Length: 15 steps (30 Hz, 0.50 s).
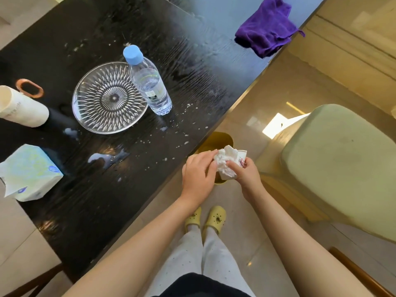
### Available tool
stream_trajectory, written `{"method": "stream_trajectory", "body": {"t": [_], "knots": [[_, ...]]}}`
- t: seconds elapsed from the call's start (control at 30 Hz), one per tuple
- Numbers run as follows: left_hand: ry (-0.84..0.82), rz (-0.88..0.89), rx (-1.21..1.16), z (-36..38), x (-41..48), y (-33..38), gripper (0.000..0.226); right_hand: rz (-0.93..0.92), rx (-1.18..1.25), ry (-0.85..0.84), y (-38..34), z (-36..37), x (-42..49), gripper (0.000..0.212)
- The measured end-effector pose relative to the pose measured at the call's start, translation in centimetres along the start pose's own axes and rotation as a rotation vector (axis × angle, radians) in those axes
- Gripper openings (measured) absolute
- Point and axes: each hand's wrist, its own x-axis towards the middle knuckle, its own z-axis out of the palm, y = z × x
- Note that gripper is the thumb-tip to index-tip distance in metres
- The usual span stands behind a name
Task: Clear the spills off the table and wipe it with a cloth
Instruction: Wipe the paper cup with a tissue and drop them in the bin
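Both hands meet just off the black table's (90, 211) near edge, above a yellow bin (220, 140) on the floor. My right hand (245, 172) grips a white paper cup (241, 157). My left hand (199, 174) pinches a crumpled white tissue (225, 162) at the cup's mouth. White liquid spills remain on the table: a puddle (102, 157) near the front, another puddle (71, 132) by the plate, and scattered droplets (177, 144). A purple cloth (267, 28) lies bunched at the far right corner of the table.
On the table stand a water bottle (147, 82) with a blue cap, a clear glass plate (107, 97), a white tumbler (21, 108) lying on its side, a tissue pack (30, 172) and a copper ring (30, 88). A pale green chair (338, 168) stands at the right.
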Motion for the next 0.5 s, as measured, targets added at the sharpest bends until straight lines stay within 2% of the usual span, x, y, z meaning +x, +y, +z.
{"method": "stream_trajectory", "body": {"t": [0.1, 0.2, 0.3, 0.4, 0.5], "knots": [[-0.045, 0.068, 0.448, 0.5, -0.5, -3.0, 0.051, 0.032, -0.007, 0.005, 1.5, 0.0, 1.0, 0.053], [-0.123, 0.048, 0.695, 1.2, -1.3, -5.9, 0.064, 0.064, -0.020, 0.016, 2.8, 0.1, 2.3, 0.053], [-0.165, 0.071, 0.774, 1.7, -1.0, -7.3, 0.071, 0.071, -0.048, 0.021, 3.7, 0.7, 3.8, 0.047], [-0.079, 0.190, 0.782, 1.7, 1.3, -6.0, 0.070, 0.024, -0.071, 0.056, 4.5, 1.1, 5.4, 0.029], [0.009, 0.296, 0.783, 1.8, 6.0, -3.1, 0.068, 0.026, -0.067, 0.080, 5.1, 1.4, 7.1, 0.032]]}}
